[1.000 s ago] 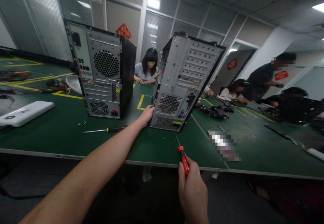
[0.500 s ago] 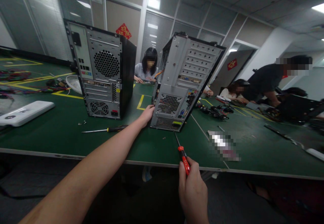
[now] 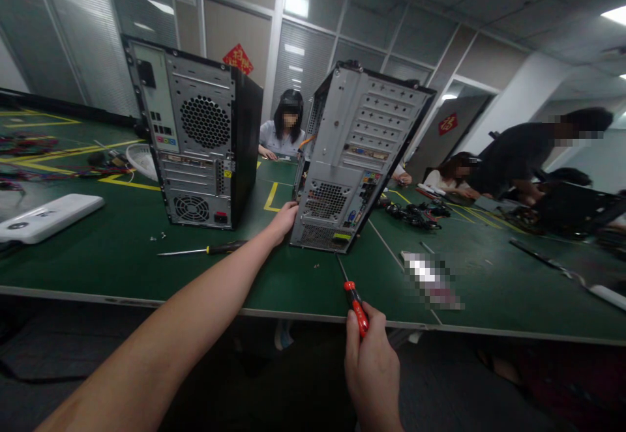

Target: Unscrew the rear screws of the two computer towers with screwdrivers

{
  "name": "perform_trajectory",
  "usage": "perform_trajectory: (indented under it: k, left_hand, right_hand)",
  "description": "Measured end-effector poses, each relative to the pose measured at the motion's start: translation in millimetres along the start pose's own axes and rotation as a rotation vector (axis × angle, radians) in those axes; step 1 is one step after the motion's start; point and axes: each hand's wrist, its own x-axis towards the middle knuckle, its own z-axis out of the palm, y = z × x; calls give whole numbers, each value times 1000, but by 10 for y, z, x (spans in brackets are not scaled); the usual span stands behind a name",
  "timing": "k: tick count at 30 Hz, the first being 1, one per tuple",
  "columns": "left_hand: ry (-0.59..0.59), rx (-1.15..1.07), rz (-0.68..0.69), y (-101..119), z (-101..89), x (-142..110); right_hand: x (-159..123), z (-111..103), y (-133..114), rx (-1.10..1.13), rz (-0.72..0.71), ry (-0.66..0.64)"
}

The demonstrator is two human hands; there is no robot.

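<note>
My right hand (image 3: 374, 360) is closed around the red-and-black handle of a screwdriver (image 3: 356, 305). Its shaft points up and away, and the tip meets the bottom rear edge of a grey computer case (image 3: 337, 171); whether it sits in a screw I cannot make out. That case shows its back panel and looks slanted to the right in this view. At its lower left edge, my left hand (image 3: 284, 219) grips the case, with some fingers hidden behind the side. A second screwdriver (image 3: 227, 247), black-handled, lies partly behind my left forearm.
Another computer case (image 3: 195, 139) stands upright to the left, with small screws (image 3: 159, 236) before it. A white device (image 3: 51, 217), bundled black cables (image 3: 415, 214) and a blurred packet (image 3: 433, 280) lie on the green table (image 3: 303, 292). Several people sit or stand across it.
My hands, the screwdriver and the case stay almost exactly in place, the handle looking slightly turned. At the far right, the standing person has shifted a little.
</note>
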Motion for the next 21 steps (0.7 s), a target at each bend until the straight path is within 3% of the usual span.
perform_trajectory:
  k: [21]
  left_hand:
    - [-7, 11, -21, 29, -17, -27]
  right_hand:
    - [9, 8, -22, 102, 102, -39]
